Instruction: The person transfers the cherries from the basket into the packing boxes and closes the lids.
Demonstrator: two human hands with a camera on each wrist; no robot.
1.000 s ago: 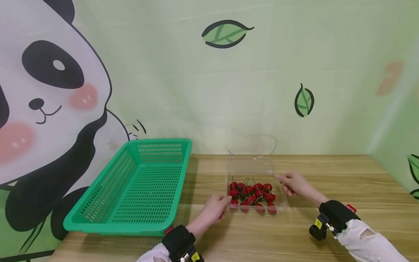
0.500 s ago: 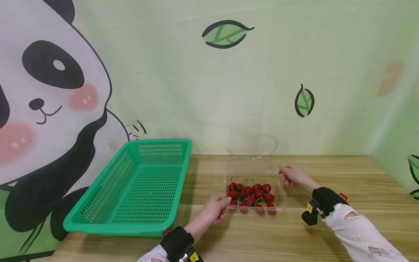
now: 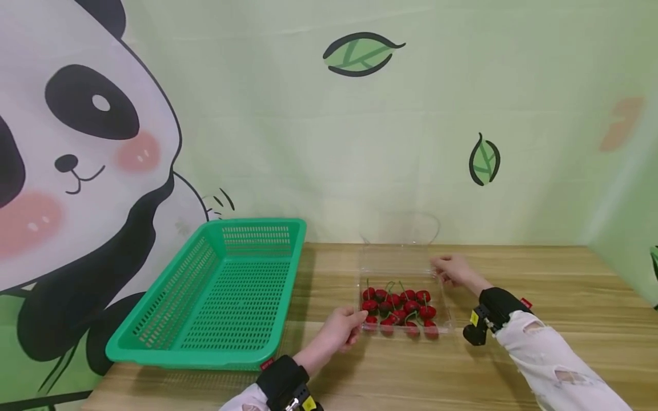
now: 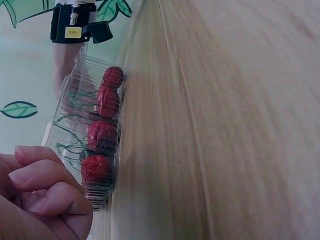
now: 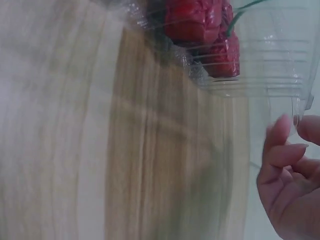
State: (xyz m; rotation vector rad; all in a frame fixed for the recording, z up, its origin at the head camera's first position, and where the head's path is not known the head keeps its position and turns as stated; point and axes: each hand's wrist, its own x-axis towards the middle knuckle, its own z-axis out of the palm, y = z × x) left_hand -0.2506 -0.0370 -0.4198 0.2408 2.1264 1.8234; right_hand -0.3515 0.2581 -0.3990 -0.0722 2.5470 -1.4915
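A clear plastic clamshell box (image 3: 443, 313) lies on the table with its lid (image 3: 393, 258) folded open toward the wall. Red cherries (image 3: 398, 308) with green stems fill much of its base, seen from the side in the left wrist view as cherries (image 4: 101, 135) behind ribbed plastic. My left hand (image 3: 337, 329) pinches the box at its near left corner, fingers curled under. At the back right corner, close to the hinge, my right hand (image 3: 454, 270) pinches the plastic edge. Thumb and forefinger of that right hand (image 5: 292, 180) meet on the edge in the right wrist view.
A large green slotted basket (image 3: 247, 357) stands on the table left of the box. Behind the wooden table (image 3: 534, 274) hangs a pale green backdrop (image 3: 288, 114) printed with a panda and leaves.
My right hand has slid back along the box's right side to the rear corner, its forearm shifting left. My left hand keeps its grip at the near left corner. The head view has turned slightly left.
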